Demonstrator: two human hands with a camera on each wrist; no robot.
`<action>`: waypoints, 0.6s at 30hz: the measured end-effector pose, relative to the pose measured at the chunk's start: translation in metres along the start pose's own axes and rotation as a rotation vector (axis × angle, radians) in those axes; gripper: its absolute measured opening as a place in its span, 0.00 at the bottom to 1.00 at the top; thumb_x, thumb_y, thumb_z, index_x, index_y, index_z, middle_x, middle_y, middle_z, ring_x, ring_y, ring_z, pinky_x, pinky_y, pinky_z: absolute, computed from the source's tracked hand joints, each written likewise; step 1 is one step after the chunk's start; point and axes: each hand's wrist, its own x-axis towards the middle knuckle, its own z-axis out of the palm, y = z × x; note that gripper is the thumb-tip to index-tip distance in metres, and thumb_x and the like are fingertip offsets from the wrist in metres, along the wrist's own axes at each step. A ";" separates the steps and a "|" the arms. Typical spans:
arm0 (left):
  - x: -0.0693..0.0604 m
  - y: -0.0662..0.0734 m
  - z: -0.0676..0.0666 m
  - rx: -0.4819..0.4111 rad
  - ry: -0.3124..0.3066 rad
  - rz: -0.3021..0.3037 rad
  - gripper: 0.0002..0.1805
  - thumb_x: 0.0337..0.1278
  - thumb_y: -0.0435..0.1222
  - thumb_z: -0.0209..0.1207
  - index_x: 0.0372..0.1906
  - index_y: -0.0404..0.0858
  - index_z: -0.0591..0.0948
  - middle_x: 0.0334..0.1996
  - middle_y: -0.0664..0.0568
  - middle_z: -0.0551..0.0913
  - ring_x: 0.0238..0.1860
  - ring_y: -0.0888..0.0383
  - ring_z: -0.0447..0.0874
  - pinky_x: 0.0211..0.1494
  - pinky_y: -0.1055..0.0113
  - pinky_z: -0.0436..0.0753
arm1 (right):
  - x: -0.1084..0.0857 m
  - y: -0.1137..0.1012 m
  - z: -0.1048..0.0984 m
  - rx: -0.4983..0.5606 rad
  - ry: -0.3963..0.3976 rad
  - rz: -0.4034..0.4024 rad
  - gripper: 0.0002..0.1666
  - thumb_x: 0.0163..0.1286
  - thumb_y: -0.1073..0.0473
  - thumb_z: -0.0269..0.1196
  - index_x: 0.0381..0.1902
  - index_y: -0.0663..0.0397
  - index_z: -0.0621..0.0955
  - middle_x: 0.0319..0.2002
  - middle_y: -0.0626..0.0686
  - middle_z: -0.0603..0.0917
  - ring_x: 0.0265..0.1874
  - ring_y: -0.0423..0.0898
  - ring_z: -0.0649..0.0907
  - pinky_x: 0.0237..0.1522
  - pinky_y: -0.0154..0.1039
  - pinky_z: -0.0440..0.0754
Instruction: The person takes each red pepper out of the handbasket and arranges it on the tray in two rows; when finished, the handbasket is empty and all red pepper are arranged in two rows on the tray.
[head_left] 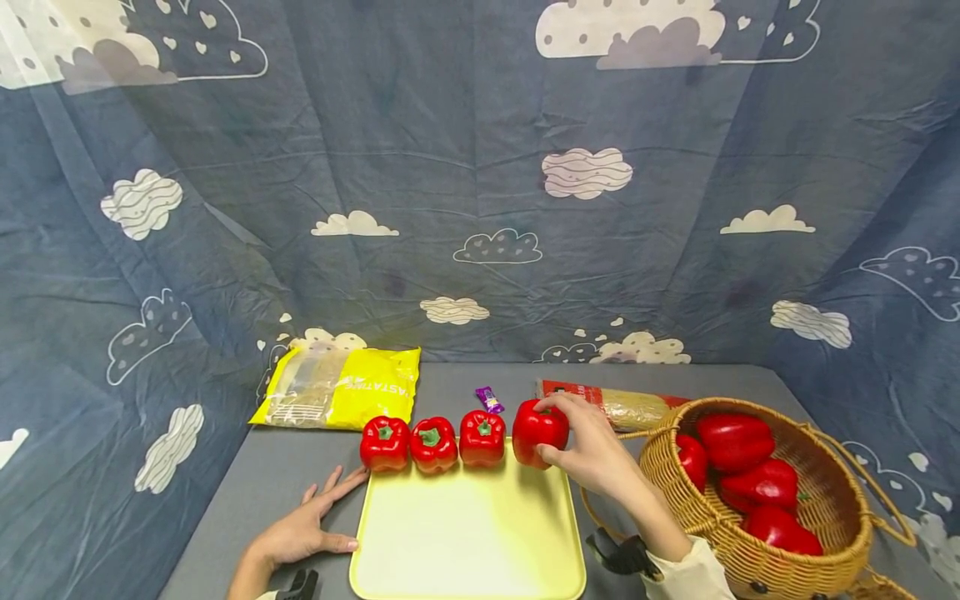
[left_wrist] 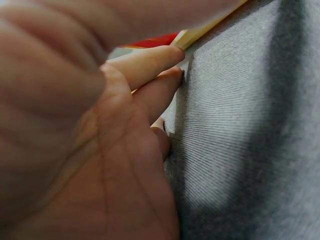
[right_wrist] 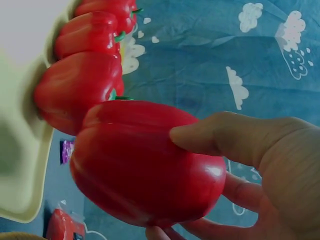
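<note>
My right hand (head_left: 592, 446) grips a red bell pepper (head_left: 537, 435) at the far right corner of a pale yellow tray (head_left: 468, 533); thumb and fingers span it in the right wrist view (right_wrist: 145, 162). Along the tray's far edge stand three more red bell peppers in a row: a left one (head_left: 386, 444), a middle one (head_left: 434, 445) and a right one (head_left: 482, 438), their green stems up. My left hand (head_left: 303, 525) lies at the tray's left side, fingers spread, thumb and a fingertip touching or nearly touching its rim. It holds nothing.
A wicker basket (head_left: 675, 479) with several red peppers stands on the right. Behind the tray lie a yellow plastic bag (head_left: 375, 379), a small purple wrapped candy (head_left: 490, 399) and a red-ended pack of noodles (head_left: 633, 408). A cloud-patterned cloth (head_left: 480, 192) hangs behind the grey table.
</note>
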 end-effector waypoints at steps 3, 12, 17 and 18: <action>0.001 -0.002 0.000 -0.007 0.001 -0.009 0.54 0.43 0.50 0.76 0.78 0.62 0.61 0.81 0.47 0.49 0.80 0.39 0.24 0.71 0.31 0.18 | 0.002 0.001 0.002 -0.004 -0.038 0.005 0.26 0.55 0.64 0.73 0.53 0.52 0.81 0.58 0.59 0.80 0.56 0.61 0.79 0.54 0.63 0.79; -0.001 0.001 0.000 -0.035 0.012 -0.031 0.56 0.41 0.49 0.77 0.78 0.55 0.61 0.81 0.44 0.49 0.80 0.38 0.23 0.71 0.32 0.18 | 0.008 0.001 0.007 -0.015 -0.100 0.084 0.41 0.53 0.67 0.72 0.66 0.50 0.75 0.60 0.59 0.75 0.57 0.57 0.76 0.51 0.57 0.83; -0.001 0.001 0.000 -0.044 0.015 -0.015 0.56 0.40 0.49 0.77 0.78 0.52 0.61 0.81 0.42 0.49 0.79 0.36 0.22 0.70 0.31 0.18 | 0.012 0.003 0.011 -0.026 -0.117 0.077 0.39 0.50 0.70 0.72 0.63 0.52 0.78 0.60 0.60 0.73 0.56 0.58 0.76 0.51 0.55 0.83; 0.000 -0.001 0.000 -0.041 0.016 -0.017 0.56 0.40 0.49 0.77 0.78 0.53 0.62 0.81 0.43 0.49 0.79 0.36 0.22 0.70 0.31 0.18 | 0.013 0.003 0.012 -0.028 -0.118 0.070 0.38 0.51 0.70 0.72 0.62 0.53 0.78 0.60 0.60 0.73 0.57 0.59 0.76 0.52 0.55 0.83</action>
